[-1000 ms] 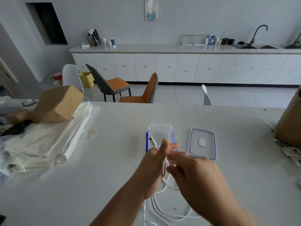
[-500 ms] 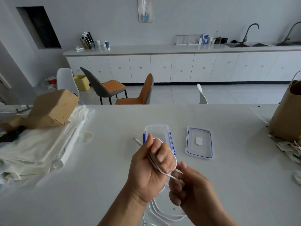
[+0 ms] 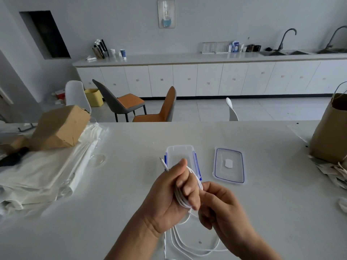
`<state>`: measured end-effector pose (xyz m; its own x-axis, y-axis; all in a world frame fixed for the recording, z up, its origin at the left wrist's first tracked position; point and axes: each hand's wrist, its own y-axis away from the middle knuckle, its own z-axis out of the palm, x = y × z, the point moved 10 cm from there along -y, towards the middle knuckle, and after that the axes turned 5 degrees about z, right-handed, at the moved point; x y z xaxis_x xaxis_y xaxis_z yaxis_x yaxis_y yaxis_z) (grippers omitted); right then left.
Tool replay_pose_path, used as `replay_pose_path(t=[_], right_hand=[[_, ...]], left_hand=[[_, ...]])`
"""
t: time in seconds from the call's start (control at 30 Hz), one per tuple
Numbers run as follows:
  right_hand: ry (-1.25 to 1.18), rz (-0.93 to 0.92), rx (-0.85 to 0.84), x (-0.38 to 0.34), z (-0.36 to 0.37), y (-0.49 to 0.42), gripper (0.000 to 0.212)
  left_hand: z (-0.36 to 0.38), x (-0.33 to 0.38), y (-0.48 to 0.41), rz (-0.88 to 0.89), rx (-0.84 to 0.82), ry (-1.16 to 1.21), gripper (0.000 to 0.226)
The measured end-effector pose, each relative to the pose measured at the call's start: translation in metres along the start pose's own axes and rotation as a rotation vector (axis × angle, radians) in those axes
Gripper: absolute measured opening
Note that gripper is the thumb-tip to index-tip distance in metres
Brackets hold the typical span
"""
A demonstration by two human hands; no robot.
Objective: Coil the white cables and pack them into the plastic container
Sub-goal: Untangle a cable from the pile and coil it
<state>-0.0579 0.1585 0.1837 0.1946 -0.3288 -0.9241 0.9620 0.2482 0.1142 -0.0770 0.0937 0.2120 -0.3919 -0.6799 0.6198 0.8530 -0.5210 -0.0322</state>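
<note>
- The left hand [image 3: 169,196] is raised over the table [image 3: 122,194], fingers curled with the cable [image 3: 180,198] wound round them and the thumb upright against the coil
- The cable's plug end sticks out past the thumb; loose loops lie on the table under both wrists
- The right hand [image 3: 223,209] touches the left, fingers bent round the strand leaving the coil
- The container [image 3: 180,148] stands open just behind the left hand, its lid [image 3: 242,166] flat beside it
- The white table also bears a cloth pile [image 3: 43,175], a cardboard box [image 3: 60,126] and a paper bag [image 3: 328,137]
- Behind: tiled floor and a long counter [image 3: 187,58]
- One container, one lid, four chairs, two taps
</note>
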Motion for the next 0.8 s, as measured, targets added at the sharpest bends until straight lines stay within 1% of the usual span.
replay_pose_path(t=[0.07, 0.17, 0.27, 0.37, 0.53, 0.57, 0.6, 0.67, 0.7, 0.8], right_hand=[[0.041, -0.004, 0.047, 0.001, -0.005, -0.001, 0.02], [0.085, -0.006, 0.083, 0.002, -0.007, -0.003, 0.024], [0.101, -0.001, 0.077, 0.003, -0.009, -0.005, 0.024], [0.129, 0.001, 0.061, 0.002, -0.012, -0.006, 0.024], [0.227, -0.03, 0.074, -0.003, -0.018, -0.002, 0.042], [0.251, -0.043, 0.072, -0.005, -0.018, -0.002, 0.04], [0.281, -0.056, 0.07, -0.007, -0.017, -0.001, 0.034], [0.381, -0.087, 0.076, -0.012, -0.017, 0.0, 0.016], [0.432, -0.104, 0.089, -0.015, -0.017, 0.001, 0.012], [0.482, -0.142, 0.146, -0.023, -0.023, 0.006, 0.02]], left_hand=[[-0.009, 0.0, 0.0, -0.051, 0.12, -0.11, 0.047], [-0.014, 0.001, -0.004, -0.12, 0.189, -0.23, 0.046], [-0.012, 0.003, -0.007, -0.17, 0.153, -0.326, 0.043], [-0.006, 0.006, -0.008, -0.183, 0.062, -0.413, 0.043], [0.004, 0.009, -0.002, -0.148, -0.071, -0.528, 0.041], [0.006, 0.01, 0.0, -0.136, -0.091, -0.54, 0.04], [0.007, 0.011, 0.002, -0.126, -0.101, -0.55, 0.04], [0.006, 0.015, 0.007, -0.106, -0.091, -0.583, 0.039], [0.003, 0.019, 0.01, -0.093, -0.074, -0.614, 0.038], [-0.016, 0.033, 0.016, -0.052, 0.078, -0.773, 0.039]])
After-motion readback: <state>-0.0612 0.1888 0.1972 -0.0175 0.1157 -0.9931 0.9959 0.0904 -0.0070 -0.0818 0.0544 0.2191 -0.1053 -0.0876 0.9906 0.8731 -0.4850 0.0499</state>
